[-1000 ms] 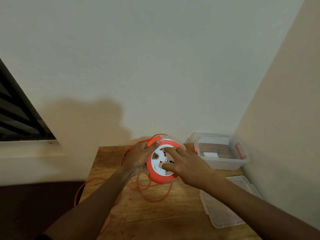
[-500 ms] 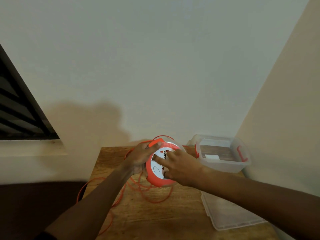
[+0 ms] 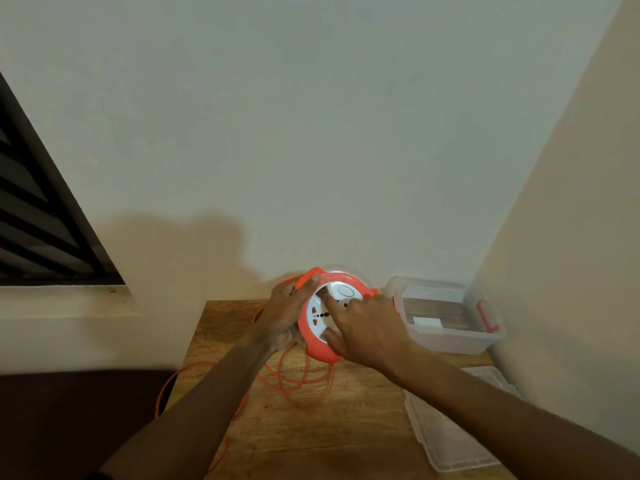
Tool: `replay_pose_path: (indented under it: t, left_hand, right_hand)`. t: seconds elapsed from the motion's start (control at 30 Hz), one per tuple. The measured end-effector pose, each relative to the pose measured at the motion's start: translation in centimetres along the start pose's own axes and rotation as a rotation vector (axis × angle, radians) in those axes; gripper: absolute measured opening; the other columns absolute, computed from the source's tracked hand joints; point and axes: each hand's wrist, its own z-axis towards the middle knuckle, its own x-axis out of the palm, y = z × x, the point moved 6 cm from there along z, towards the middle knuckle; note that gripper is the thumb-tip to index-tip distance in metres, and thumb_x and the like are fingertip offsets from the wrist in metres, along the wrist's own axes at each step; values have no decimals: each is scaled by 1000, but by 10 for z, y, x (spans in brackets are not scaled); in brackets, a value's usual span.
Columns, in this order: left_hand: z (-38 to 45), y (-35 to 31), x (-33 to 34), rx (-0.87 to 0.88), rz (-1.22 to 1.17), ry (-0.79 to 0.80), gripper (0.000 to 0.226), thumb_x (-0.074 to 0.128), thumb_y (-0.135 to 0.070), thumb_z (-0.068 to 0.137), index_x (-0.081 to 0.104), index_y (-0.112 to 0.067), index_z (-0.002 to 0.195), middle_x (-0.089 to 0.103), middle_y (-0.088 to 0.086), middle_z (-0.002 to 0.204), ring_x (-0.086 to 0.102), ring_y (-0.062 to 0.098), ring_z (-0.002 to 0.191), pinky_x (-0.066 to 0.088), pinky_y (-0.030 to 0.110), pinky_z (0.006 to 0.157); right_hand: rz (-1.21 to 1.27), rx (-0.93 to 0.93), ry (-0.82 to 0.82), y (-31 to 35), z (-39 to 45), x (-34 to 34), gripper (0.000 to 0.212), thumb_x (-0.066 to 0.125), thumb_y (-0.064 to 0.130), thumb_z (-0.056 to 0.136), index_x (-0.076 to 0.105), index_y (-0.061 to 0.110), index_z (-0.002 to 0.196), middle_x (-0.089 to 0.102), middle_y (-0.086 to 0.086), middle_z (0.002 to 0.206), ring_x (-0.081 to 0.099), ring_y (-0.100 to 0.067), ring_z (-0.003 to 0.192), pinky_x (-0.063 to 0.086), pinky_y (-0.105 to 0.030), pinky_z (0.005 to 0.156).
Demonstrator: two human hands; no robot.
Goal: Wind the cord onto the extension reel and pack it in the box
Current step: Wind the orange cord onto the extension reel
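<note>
A clear plastic box [image 3: 446, 317] stands open at the back right of a wooden table [image 3: 311, 431], against the wall corner. It has red latches, and inside lies only a small white label or card [image 3: 426, 322]; any writing on it is too small to read. The box's clear lid [image 3: 450, 434] lies flat on the table in front of it, near the right edge.

Just left of the box, both hands hold an orange extension reel [image 3: 332, 315] tilted up on edge above the table. The left hand [image 3: 284, 313] is clamped around the reel's left rim, thumb on its orange handle. The right hand [image 3: 363, 329] presses spread fingers against the white socket face. Since a second ago the white face has turned: its round button now sits at the top, and the right forearm reaches further across.

Loose orange cord [image 3: 298, 379] lies looped on the table under the reel and trails off the left edge. No brand can be read
</note>
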Motion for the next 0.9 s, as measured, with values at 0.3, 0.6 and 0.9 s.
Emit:
replay_pose_path:
  t: [0.3, 0.6, 0.9]
  left_hand:
    - [1, -3, -2, 20, 46, 48, 31, 71, -45, 93, 79, -19, 107, 77, 23, 110, 77, 40, 91, 64, 49, 75]
    - [3, -2, -2, 11, 217, 145, 29, 68, -47, 94, 79, -23, 106, 80, 17, 104, 77, 41, 92, 63, 56, 81]
    - [2, 1, -2, 2, 272, 201, 33, 68, -46, 98, 77, -17, 110, 77, 24, 105, 76, 44, 90, 62, 51, 81]
  right_hand:
    - [57, -85, -80, -3, -19, 2, 47, 76, 36, 78, 65, 16, 120, 73, -12, 88, 69, -29, 72, 56, -40, 61]
    - [-9, -507, 112, 1, -25, 7, 47, 78, 19, 80, 61, 30, 122, 42, -26, 145, 61, -39, 106, 57, -46, 69]
    - [-143, -591, 253, 12, -18, 4, 57, 62, 24, 95, 32, 40, 141, 43, -22, 140, 61, -33, 102, 53, -40, 74]
